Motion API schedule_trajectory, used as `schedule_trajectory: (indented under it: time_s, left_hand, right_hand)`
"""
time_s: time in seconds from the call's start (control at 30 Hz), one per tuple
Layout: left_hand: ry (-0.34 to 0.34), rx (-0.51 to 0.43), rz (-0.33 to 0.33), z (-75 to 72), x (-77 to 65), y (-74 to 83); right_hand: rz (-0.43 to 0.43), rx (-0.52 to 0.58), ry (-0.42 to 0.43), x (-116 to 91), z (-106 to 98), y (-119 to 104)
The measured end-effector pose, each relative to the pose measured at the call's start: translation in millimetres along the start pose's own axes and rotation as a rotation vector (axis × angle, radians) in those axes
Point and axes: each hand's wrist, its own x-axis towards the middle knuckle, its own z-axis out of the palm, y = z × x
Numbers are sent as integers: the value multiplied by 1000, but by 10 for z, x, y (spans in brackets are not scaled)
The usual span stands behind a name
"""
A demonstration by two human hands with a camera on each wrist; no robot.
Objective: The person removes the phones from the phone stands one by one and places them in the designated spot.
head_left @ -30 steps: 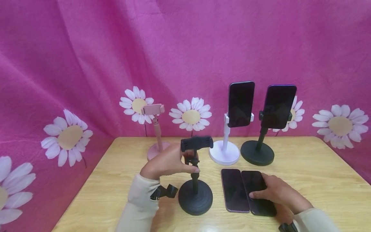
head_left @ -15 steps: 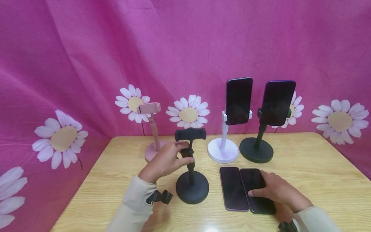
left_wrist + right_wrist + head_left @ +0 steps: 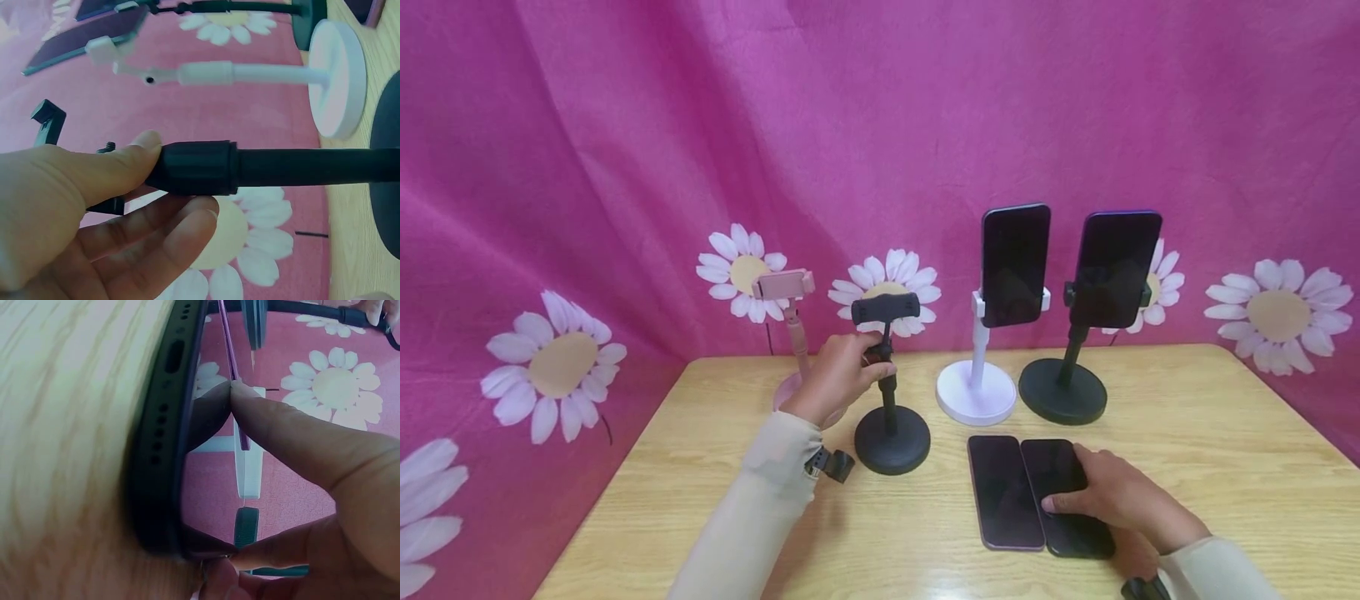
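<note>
My left hand (image 3: 842, 375) grips the upper stem of a black phone stand (image 3: 889, 400), just below its unfilled clamp. In the left wrist view, the thumb and fingers (image 3: 187, 231) close around the black stem collar (image 3: 194, 167); the round base appears on the table or just above it, I cannot tell. My right hand (image 3: 1123, 496) holds a black smartphone (image 3: 1063, 467) lying screen up, thumb over the screen near one long edge and fingers at the other. A purple-edged smartphone (image 3: 1006, 492) lies directly left of it.
Behind, a white stand (image 3: 976, 392) and another black stand (image 3: 1063, 392) each hold a smartphone upright. A pink stand (image 3: 786, 287) with an unfilled clamp stands at back left, partly hidden by my left hand. A pink flowered cloth (image 3: 880, 125) hangs behind the wooden table (image 3: 1225, 433).
My left hand has carried the black phone stand away from me, toward the back of the table and slightly left. My right hand has stayed on the smartphone.
</note>
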Motion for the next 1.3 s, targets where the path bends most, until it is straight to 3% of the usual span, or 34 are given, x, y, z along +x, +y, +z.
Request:
schedule_trajectory:
  time_s: [0.3,0.73,1.3]
  left_hand:
    - [61,45,-65,28,196,-115]
    - [124,80,-153,59,349,-235]
    - [141,98,-165,101,463,-305]
  right_hand:
    - [7,5,0,-6,5,0]
    - [43,-10,-25,14,-2,-2]
    - [67,-22,-13,18,14,-6]
